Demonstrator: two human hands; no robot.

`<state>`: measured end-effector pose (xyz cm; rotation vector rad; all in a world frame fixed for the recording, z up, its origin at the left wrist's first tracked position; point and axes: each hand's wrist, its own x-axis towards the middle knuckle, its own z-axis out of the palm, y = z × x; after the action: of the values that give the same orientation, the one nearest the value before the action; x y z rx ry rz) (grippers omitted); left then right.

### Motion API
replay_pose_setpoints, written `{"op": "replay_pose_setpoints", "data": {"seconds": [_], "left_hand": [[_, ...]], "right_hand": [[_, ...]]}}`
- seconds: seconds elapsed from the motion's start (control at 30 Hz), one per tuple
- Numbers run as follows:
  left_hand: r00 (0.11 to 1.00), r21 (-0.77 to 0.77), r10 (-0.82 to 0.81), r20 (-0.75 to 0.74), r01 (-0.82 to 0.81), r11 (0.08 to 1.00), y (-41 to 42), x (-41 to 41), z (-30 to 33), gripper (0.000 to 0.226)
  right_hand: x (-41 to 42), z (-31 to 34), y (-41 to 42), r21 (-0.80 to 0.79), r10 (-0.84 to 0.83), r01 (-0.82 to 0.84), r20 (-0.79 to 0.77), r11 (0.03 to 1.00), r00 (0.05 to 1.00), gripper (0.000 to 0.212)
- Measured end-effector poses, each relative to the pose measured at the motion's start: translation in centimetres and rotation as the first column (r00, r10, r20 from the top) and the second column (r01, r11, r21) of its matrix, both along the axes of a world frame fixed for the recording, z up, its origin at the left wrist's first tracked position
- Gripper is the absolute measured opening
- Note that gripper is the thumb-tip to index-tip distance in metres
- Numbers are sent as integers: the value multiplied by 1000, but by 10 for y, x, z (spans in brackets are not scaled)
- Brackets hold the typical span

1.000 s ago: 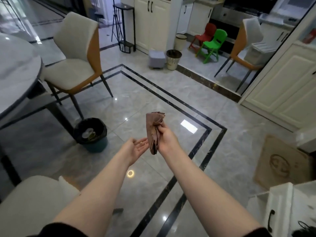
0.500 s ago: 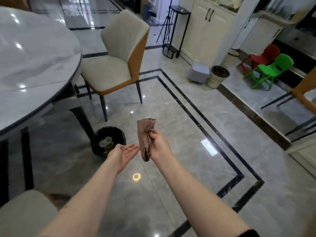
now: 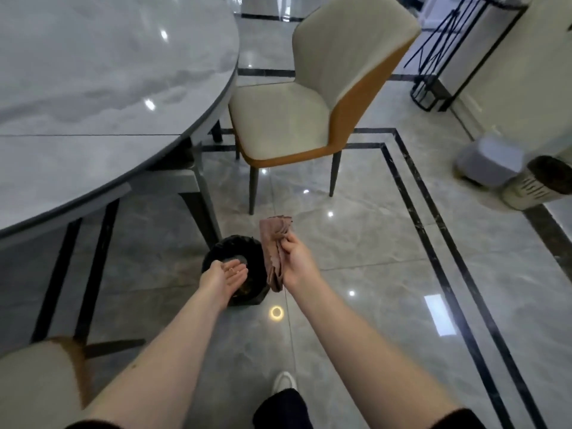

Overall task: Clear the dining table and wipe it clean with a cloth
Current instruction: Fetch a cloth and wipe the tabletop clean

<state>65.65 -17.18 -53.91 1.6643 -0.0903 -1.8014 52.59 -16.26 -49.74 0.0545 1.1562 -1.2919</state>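
My right hand (image 3: pixel 295 260) grips a folded brown cloth (image 3: pixel 275 243) that hangs down beside it. My left hand (image 3: pixel 224 275) is held palm up with straight fingers, cupped flat over the small black-lined waste bin (image 3: pixel 255 252) on the floor; a few small crumbs lie on the palm. The round grey marble dining table (image 3: pixel 93 88) fills the upper left, its top bare and glossy.
A cream and orange chair (image 3: pixel 309 97) stands at the table's right. Another chair's seat (image 3: pixel 34 382) is at the lower left. A grey stool (image 3: pixel 489 157) and a pale basket bin (image 3: pixel 538 184) sit at the right. My shoe (image 3: pixel 283 382) shows on the glossy tiled floor.
I have stepped closer and looked down, so the bin now lies right under my left hand. The right hand still holds the cloth.
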Motion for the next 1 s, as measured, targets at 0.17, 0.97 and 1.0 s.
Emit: {"op": "replay_pose_setpoints", "data": {"seconds": [0.17, 0.97, 1.0], "left_hand": [[997, 53, 47, 58, -50, 997, -37, -4, -71, 47], [919, -69, -389, 70, 394, 917, -87, 16, -10, 25], [913, -85, -401, 73, 406, 910, -89, 18, -2, 22]], "right_hand": [[-9, -69, -49, 30, 86, -86, -8, 996, 996, 43], [32, -44, -95, 197, 139, -125, -62, 972, 988, 33], [34, -34, -97, 209, 139, -122, -68, 970, 988, 32]]}}
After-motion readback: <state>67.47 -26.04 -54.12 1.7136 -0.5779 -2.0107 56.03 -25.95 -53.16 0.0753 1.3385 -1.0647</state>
